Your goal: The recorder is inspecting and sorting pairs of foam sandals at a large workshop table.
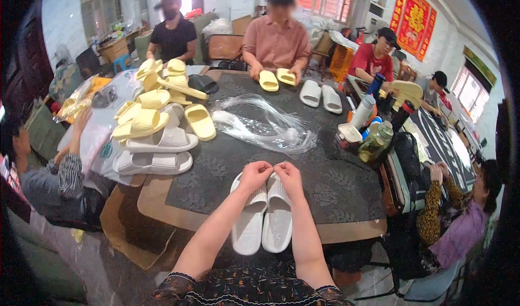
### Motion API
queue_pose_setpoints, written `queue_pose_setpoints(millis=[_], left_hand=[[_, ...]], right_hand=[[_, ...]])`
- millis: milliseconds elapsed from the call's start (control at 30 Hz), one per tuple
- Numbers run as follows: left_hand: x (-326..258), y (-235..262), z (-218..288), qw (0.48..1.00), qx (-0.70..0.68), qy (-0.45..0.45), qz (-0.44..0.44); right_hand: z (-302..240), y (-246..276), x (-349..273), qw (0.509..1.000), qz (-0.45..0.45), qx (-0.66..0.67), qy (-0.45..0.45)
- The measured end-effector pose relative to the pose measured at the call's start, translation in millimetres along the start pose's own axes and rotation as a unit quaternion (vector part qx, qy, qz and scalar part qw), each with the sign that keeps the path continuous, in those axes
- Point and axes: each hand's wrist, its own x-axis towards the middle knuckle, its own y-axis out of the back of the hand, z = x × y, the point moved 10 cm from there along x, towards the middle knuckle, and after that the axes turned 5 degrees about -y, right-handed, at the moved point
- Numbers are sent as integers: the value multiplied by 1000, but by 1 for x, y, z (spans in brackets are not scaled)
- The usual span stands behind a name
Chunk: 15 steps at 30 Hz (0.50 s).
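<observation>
A pair of pale grey slippers lies in front of me at the table's near edge, the left slipper and right slipper side by side with heels toward me. Over their toe ends, my left hand and my right hand meet with fingertips pinched together. Whatever sits between the fingertips is too small to make out. Just beyond my hands lies a loose bundle of clear plastic strands. Both hands cover part of the slippers' straps.
Left of me, yellow slippers are heaped over grey slippers on the dark tabletop. Another grey pair stands at the far right. Bottles and a jar line the right edge. Across the table a person holds yellow slippers; several others sit around.
</observation>
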Motion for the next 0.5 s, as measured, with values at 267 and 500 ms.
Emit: queue_pose_setpoints(millis=[267,500], left_hand=[[0,-3,3,1000,3,-2,-15],[5,0,-3,999,24,-2,35]], right_hand=[[2,-2,2,1000,-24,-4,-4],[-23,16,-8,997,67,-30,28]])
